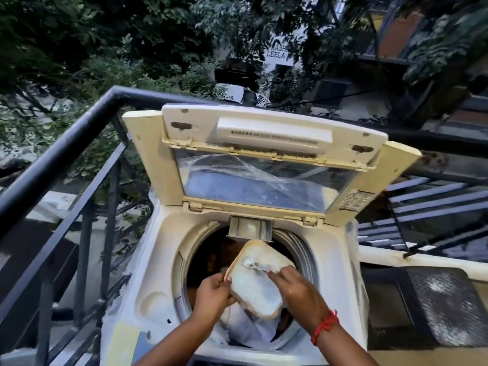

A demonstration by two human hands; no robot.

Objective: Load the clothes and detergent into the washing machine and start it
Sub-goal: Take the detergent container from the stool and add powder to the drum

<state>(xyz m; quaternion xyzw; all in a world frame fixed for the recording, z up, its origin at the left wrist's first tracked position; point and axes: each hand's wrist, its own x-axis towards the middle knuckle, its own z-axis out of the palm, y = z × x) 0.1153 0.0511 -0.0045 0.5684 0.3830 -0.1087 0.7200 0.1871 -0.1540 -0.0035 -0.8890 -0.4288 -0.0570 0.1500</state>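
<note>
A black metal railing [60, 143] runs up the left side of a balcony, with green trees [79, 48] beyond it. Just right of the railing stands a cream, top-loading washing machine [163, 260], its lid [264, 159] folded up and back so the round drum [200, 260] is open to view. A small detergent drawer [249, 228] juts out at the back rim of the drum. Over the drum opening, the left hand [212, 293] grips the left edge of a flat, rounded-rectangle detergent box [254, 281], fingers and thumb curled round its rim, holding it tilted toward the drawer. White powder shows inside the box. The right hand [295, 289] pinches the handle of a small spoon [254, 264] whose bowl rests in the powder near the box's upper end; a red thread [324, 326] is tied round that wrist. Below the box, white clothes [245, 331] lie in the front of the drum, and darker, brownish fabric shows deeper inside, too dim to make out. To the right of the machine, more dark railing bars [422, 204] and a pale ledge [422, 260] appear, with buildings [396, 35] behind the trees.
</note>
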